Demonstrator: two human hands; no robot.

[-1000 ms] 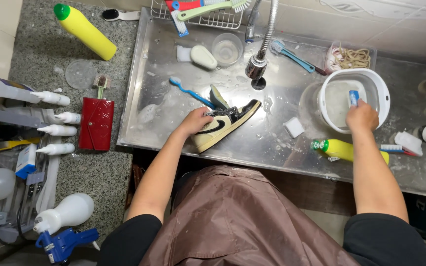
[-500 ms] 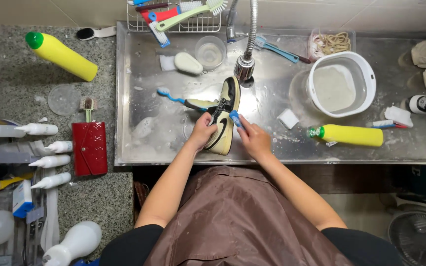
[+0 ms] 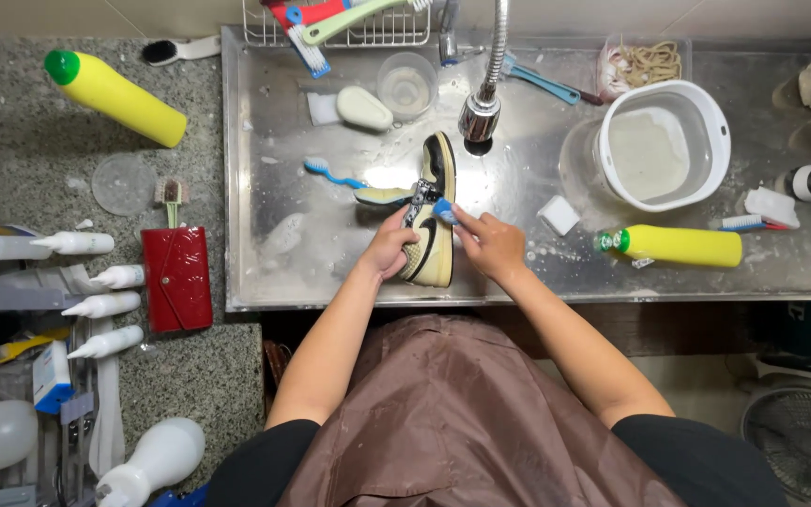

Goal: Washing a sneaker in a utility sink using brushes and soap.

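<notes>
A tan and black sneaker [image 3: 436, 235] lies on the wet steel sink counter [image 3: 312, 235], toe toward me. My left hand [image 3: 389, 249] grips its left side. My right hand [image 3: 488, 246] holds a small blue brush [image 3: 444, 212] pressed against the shoe's upper. The insole [image 3: 382, 196] sticks out to the left of the shoe. The tap spout [image 3: 479, 115] hangs just above the shoe's heel.
A white tub of soapy water [image 3: 666, 141] stands at right, a yellow bottle [image 3: 678, 246] lying below it. A blue toothbrush [image 3: 330, 173], soap bar [image 3: 364, 107] and clear cup [image 3: 406, 86] lie at the back. A red pouch [image 3: 176, 278] and white squeeze bottles [image 3: 105, 277] sit left.
My right hand left the white tub with the blue brush and came onto the sneaker. The shoe has turned from lying slantwise to pointing toward me.
</notes>
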